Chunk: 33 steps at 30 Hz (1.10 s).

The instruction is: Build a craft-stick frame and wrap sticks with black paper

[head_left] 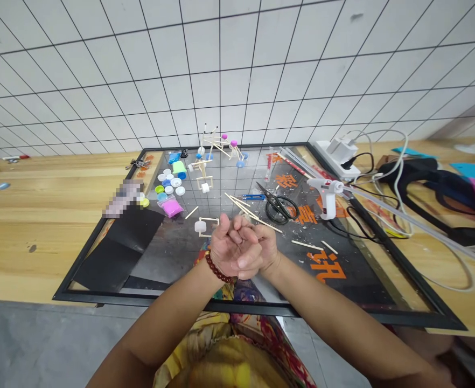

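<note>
Over the near part of the glass board, my left hand (224,250) and my right hand (267,248) meet, palms turned up. Their loosely bent fingers overlap and touch; no object shows in either. The left thumb stands apart from its fingers, and a dark red bead bracelet is on that wrist. Just beyond the left hand lies a small frame of sticks with a white round piece (200,227). Loose wooden sticks (248,209) lie beyond the hands. Black-handled scissors (280,207) and blue thread snips (253,197) are farther right.
A stick model (209,148) with pink and blue pieces stands at the back. Small lidded tubs (175,182) and a pink clay packet (170,207) are left. A white glue gun (327,196), cables and a power strip (334,161) occupy the right. Black sheets (120,248) lie at front left.
</note>
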Each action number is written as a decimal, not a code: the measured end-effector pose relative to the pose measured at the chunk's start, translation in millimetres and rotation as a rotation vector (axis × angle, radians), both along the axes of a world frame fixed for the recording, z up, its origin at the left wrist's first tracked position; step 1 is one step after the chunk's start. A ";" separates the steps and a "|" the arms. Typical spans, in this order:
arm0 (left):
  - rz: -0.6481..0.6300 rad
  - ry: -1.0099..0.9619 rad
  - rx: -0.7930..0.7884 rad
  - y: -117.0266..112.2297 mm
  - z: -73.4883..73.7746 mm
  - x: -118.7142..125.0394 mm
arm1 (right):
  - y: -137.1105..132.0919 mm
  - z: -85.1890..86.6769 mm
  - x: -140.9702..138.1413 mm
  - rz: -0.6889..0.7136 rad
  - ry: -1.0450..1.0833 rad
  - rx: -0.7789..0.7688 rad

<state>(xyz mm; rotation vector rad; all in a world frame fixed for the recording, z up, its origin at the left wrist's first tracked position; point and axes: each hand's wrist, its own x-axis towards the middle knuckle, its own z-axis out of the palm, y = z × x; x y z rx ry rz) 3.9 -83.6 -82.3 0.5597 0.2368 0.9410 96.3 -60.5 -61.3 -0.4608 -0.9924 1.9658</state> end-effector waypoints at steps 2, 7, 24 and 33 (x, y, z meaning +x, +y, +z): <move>-0.063 0.018 0.043 0.1 10.2 -4.1 | 0.5 9.5 4.0 0.121 0.084 -0.061; -0.061 0.139 0.395 -2.6 59.4 -46.1 | 10.2 38.7 23.4 0.095 -0.010 0.195; 0.345 1.626 1.125 11.8 39.6 -122.1 | 41.7 -8.0 27.1 -0.237 -1.240 1.187; 0.349 1.690 1.049 2.7 25.7 -112.4 | 42.7 -11.1 26.7 -0.163 -1.311 1.117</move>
